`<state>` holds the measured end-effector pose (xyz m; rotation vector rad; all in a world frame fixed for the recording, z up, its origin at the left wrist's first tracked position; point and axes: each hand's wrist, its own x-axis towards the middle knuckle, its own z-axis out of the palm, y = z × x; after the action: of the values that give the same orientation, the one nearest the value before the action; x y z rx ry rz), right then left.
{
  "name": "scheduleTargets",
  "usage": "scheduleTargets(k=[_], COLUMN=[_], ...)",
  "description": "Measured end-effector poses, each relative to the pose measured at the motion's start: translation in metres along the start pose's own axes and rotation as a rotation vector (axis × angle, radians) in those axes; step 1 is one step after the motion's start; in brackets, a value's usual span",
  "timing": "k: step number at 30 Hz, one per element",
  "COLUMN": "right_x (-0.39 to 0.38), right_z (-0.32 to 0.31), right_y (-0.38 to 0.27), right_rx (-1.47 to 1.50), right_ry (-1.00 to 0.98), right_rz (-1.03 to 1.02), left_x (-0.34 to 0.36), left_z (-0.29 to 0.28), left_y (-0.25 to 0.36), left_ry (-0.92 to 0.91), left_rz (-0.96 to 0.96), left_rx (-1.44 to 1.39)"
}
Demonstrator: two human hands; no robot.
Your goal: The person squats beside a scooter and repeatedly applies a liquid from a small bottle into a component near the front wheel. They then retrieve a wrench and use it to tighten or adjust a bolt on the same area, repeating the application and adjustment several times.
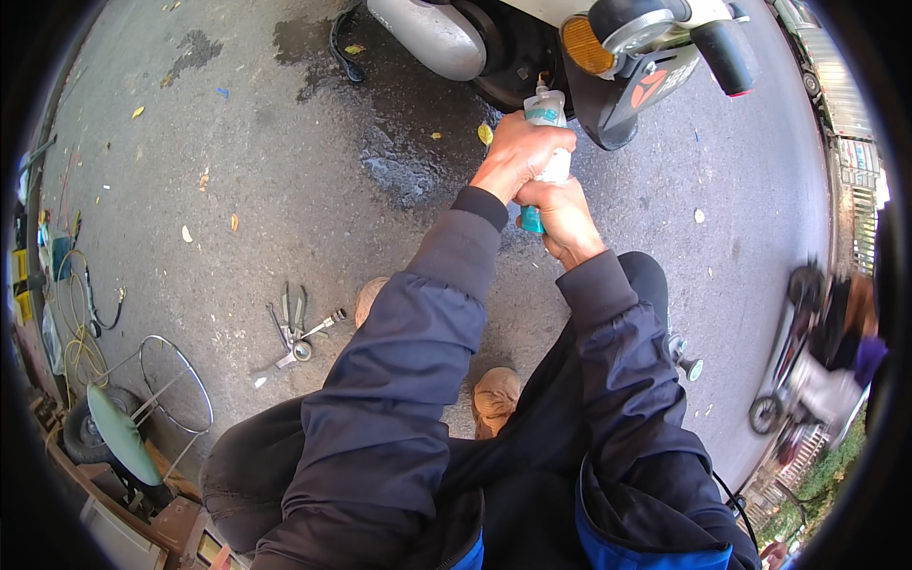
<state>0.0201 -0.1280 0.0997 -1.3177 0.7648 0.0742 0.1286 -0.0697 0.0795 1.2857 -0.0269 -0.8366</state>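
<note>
Both my hands are wrapped round a squeeze bottle [545, 106] with a pale body and teal print. My left hand [518, 150] grips its upper part, and my right hand [564, 213] closes round the lower part, where the teal bottom end sticks out. The bottle's narrow nozzle points away from me, at the wheel [502, 84] of a scooter. Whether the tip touches anything there is hard to tell. Close by are the scooter's silver rounded cover [429, 36], an amber lamp [586, 45] and a dark mudguard [613, 119].
Wet patches [404, 166] darken the asphalt below the scooter. Hand tools [300, 342] lie left of my feet. Further left stand a green-seated stool [122, 432] with a metal ring, a loose tyre [87, 435] and coiled hoses [84, 351]. A blurred two-wheeler [798, 351] is at far right.
</note>
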Motion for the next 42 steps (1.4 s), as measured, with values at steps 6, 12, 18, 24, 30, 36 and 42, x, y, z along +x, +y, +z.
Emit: scheduleTargets(k=[6, 12, 18, 24, 30, 36, 42], right_x=[0.001, 0.002, -0.001, -0.003, -0.005, -0.006, -0.005], right_z=[0.0, 0.0, 0.001, 0.007, 0.01, 0.012, 0.011], right_y=[0.002, 0.002, 0.001, -0.001, -0.005, -0.009, -0.008], right_rx=[-0.026, -0.018, -0.039, -0.045, -0.119, -0.218, -0.27], right_ry=[0.005, 0.0, 0.022, 0.037, 0.061, 0.083, 0.092], right_rz=[-0.047, -0.033, -0.059, -0.09, -0.102, -0.081, -0.096], left_x=[-0.001, -0.003, -0.004, -0.001, 0.001, 0.0, 0.001], left_z=[-0.001, -0.001, -0.001, 0.0, -0.002, -0.004, -0.006], left_y=[0.002, 0.005, 0.004, 0.001, 0.002, 0.006, 0.007], left_ry=[0.0, 0.021, -0.014, -0.038, -0.034, -0.051, -0.053], left_rz=[0.0, -0.047, -0.048, -0.029, -0.026, -0.046, -0.079], left_rx=[0.002, 0.011, -0.009, -0.023, 0.035, 0.028, -0.003])
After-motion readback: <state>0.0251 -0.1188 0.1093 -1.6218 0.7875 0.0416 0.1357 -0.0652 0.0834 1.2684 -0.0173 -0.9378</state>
